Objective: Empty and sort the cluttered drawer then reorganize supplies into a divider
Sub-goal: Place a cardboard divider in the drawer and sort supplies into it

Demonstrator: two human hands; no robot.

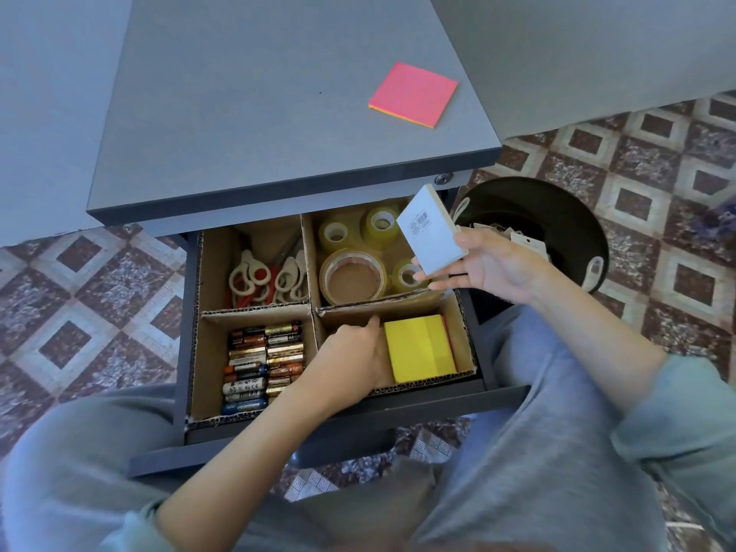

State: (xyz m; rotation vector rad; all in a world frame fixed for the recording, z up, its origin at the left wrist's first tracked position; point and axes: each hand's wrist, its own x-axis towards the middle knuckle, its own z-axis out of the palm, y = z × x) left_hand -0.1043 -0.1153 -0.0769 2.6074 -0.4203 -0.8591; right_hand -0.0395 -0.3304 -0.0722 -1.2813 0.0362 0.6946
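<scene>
With the left hand resting flat and empty in the near-right cell of the brown cardboard divider beside the yellow sticky-note pad, the right hand gripped a white notepad, best laid flat alongside.

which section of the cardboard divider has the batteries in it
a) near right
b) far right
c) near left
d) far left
c: the batteries lie stacked in the near left section of the divider, with the scissors in the section behind them, the tape rolls far right and the yellow sticky notes near right.
</scene>
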